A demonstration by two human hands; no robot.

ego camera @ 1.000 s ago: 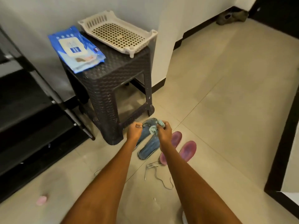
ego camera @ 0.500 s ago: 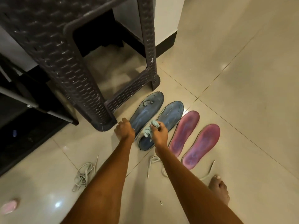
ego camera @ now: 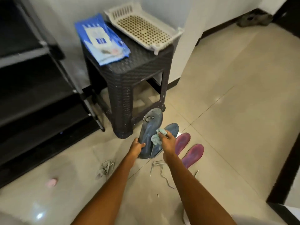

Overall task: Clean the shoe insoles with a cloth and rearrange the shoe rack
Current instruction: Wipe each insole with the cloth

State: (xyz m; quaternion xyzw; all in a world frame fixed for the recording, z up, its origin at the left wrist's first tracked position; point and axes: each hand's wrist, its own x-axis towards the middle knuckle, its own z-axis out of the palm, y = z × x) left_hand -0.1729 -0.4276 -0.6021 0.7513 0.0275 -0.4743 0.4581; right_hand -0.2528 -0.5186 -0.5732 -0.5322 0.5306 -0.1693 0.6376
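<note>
Two bare forearms enter from the near edge, uncovered from elbow to wrist. Left hand [ego camera: 137, 146] and right hand [ego camera: 168, 141]: no sleeves, gloves, rings, watch or wristbands visible.

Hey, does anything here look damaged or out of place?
Yes. The blue insole held up by the left hand has a worn, torn patch near its toe end. Loose shoelaces lie tangled on the floor beside the purple insoles, and a small pink object sits stray near the shoe rack.
</note>
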